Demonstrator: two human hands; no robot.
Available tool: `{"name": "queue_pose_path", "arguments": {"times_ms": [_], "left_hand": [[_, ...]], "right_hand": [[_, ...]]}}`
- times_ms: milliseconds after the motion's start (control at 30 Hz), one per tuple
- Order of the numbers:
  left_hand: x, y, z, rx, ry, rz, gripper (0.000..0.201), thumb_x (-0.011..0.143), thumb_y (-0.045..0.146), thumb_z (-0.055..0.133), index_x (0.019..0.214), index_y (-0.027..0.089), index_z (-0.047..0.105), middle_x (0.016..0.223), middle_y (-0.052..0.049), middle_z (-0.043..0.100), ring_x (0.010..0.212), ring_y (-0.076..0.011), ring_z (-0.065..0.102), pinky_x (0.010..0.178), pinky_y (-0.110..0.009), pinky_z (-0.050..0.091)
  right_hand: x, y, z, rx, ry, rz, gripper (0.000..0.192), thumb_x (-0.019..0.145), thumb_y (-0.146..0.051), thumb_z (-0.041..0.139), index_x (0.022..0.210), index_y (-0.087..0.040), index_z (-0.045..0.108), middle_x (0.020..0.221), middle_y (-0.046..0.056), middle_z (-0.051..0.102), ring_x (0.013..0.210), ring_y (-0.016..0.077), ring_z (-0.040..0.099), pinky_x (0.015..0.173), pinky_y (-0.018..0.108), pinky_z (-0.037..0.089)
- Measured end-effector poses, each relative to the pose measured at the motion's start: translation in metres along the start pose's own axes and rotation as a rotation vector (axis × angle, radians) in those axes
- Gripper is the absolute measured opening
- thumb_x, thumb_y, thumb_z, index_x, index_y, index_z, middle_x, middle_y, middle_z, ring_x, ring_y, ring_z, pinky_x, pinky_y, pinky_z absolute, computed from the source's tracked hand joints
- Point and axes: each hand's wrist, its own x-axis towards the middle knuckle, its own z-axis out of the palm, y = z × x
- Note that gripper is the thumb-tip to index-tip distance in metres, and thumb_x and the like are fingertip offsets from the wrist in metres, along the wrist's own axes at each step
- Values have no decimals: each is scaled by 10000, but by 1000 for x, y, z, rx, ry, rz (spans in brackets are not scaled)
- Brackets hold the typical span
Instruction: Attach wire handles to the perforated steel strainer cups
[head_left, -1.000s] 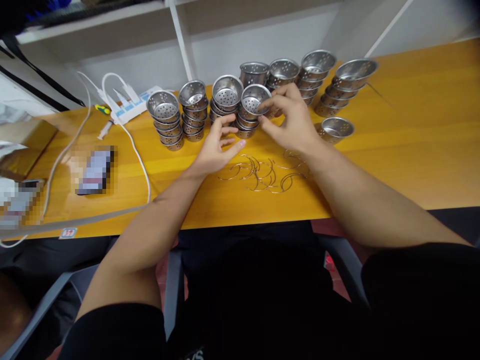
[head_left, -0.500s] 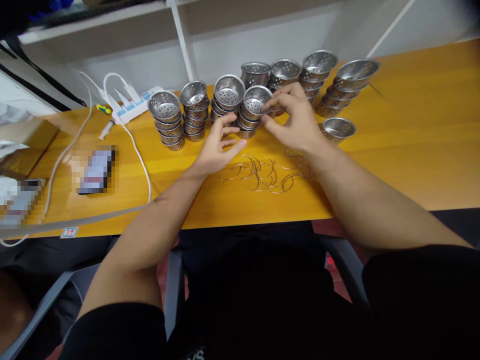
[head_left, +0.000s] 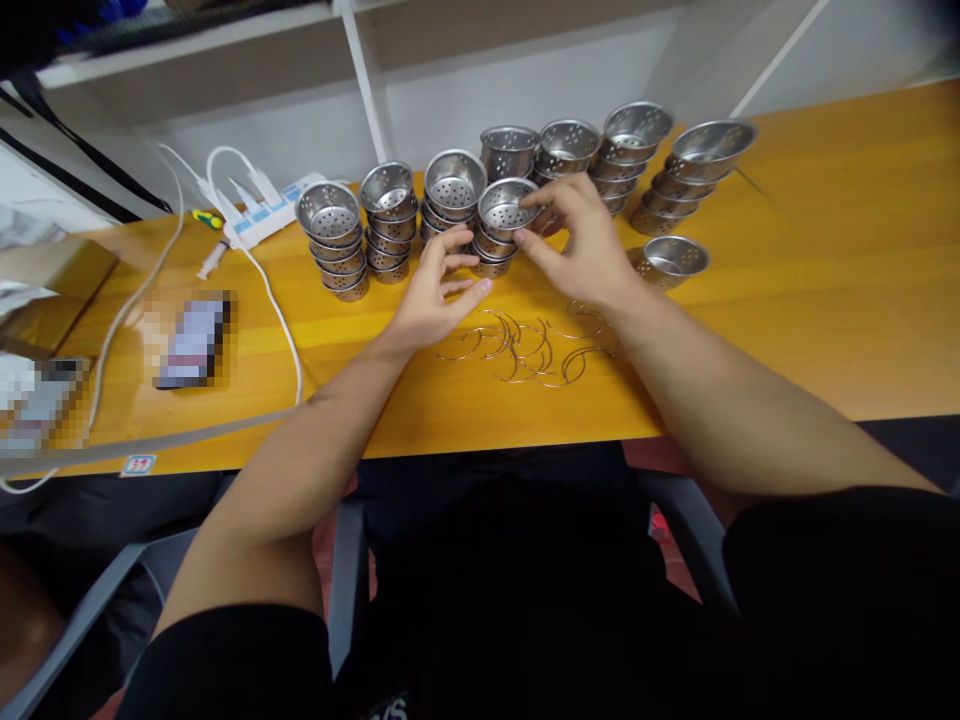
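My right hand [head_left: 581,235] pinches the rim of a perforated metal cup [head_left: 508,207] between thumb and fingers. This cup sits at the top of a short stack [head_left: 493,268] of like cups. Just left of that stack, my left hand [head_left: 444,285] is open, its fingers curved and spread and its fingertips close to the lower cups; whether they touch I cannot tell. Several thin curved metal wires [head_left: 525,350] lie loose on the table in front of both hands. Beyond my right wrist stands a single perforated cup [head_left: 676,258].
More cup stacks stand in rows, among them one at the left [head_left: 330,240] and one at the far right [head_left: 701,165]. A power strip [head_left: 270,215] with white cables, a phone [head_left: 193,340] and a cardboard box [head_left: 71,300] occupy the table's left side.
The top cup has moved slightly down and left onto its stack, with my right hand following it. My left hand has stayed in place.
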Motion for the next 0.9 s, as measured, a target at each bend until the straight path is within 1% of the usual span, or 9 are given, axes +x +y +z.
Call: {"name": "queue_pose_path", "arguments": {"times_ms": [200,400,533,600,667,700,733,800,900], "left_hand": [[1,8,-1,-8,-64,-10,821,1213,591,800,1931,374,464,1986,-199,484,1622,-361,726,1301,-608,769],[-2,7,0,-93,9,-44,692,1116,456,922,1728,335,620,1870,-165,626,1521,-303,788,1160,-445,787],[-3,31,-2,-133,27,-63,507,1063,324,959,1519,279,742,1665,-143,774,1322,-229,843,1010,-318,749],[-3,42,-3,-134,11,-79,364,1059,285,959,1382,246,798,1464,-116,844,1149,-178,833,921,-271,699],[-3,48,-5,-123,-6,-102,236,1062,259,955,1256,223,825,1201,-69,855,946,-134,761,814,-241,628],[-3,50,-5,-115,-12,-114,190,1065,253,953,1204,217,828,1081,-44,830,863,-121,711,762,-233,586],[-2,50,-6,-106,-17,-124,163,1067,252,952,1162,213,826,991,-22,796,802,-114,666,720,-231,546],[-2,49,-6,-97,-23,-132,150,1069,267,953,1099,210,817,896,0,750,737,-109,615,665,-235,484],[-1,45,-4,-100,-17,-119,176,1066,308,949,1033,208,808,845,3,727,700,-108,591,631,-240,432]], "right_hand": [[-1,1,-3,-69,-5,-12,795,956,-869,1085,1570,-424,845,1576,176,798,1328,485,804,1145,709,743],[-7,-22,-9,-243,-90,73,901,1052,-903,956,1778,-414,744,1754,196,729,1493,546,763,1245,763,706],[-4,-46,-22,-348,-145,99,782,1209,-780,796,1834,-332,657,1841,209,667,1530,439,742,1328,626,689],[-1,-60,-39,-392,-83,57,587,1273,-541,727,1773,-235,695,1807,254,674,1465,369,774,1300,544,691],[1,-76,-65,-502,84,54,362,1236,-292,712,1562,-186,828,1648,272,778,1351,340,819,1199,504,700],[0,-84,-81,-593,217,95,269,1189,-191,721,1401,-188,887,1493,253,847,1252,330,834,1128,493,694],[-2,-92,-98,-660,243,190,253,1179,-138,723,1337,-181,916,1343,227,895,1148,312,842,1032,472,674],[-10,-103,-130,-748,81,408,326,1238,-133,713,1462,-177,946,1252,202,924,1018,254,821,911,437,603],[-26,-99,-160,-942,-276,713,263,1265,-191,850,1505,-212,957,1143,170,908,850,197,667,883,469,530]]}}
